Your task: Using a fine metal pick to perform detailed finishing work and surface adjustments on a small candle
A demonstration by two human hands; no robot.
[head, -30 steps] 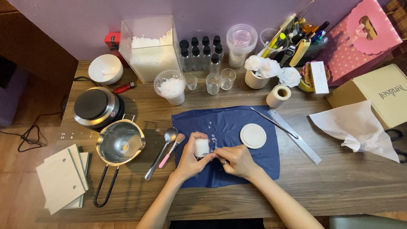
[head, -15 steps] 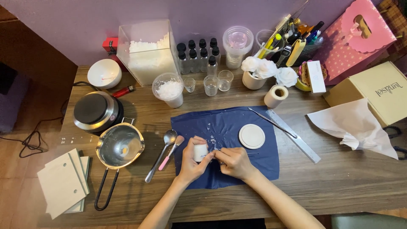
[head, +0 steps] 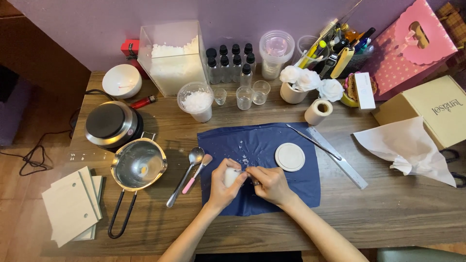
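The left hand [head: 222, 187] is closed around a small white candle [head: 230, 177]; the right hand [head: 272, 183], at its three o'clock, pinches perhaps a thin tool against it, trimming; steadiness is needed next.

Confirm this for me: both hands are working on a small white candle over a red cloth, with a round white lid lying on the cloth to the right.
Not quite. In the head view the cloth is dark blue, not red. The rest holds: the left hand holds the small white candle, the right hand works at its top, and the round white lid lies on the cloth to the right.
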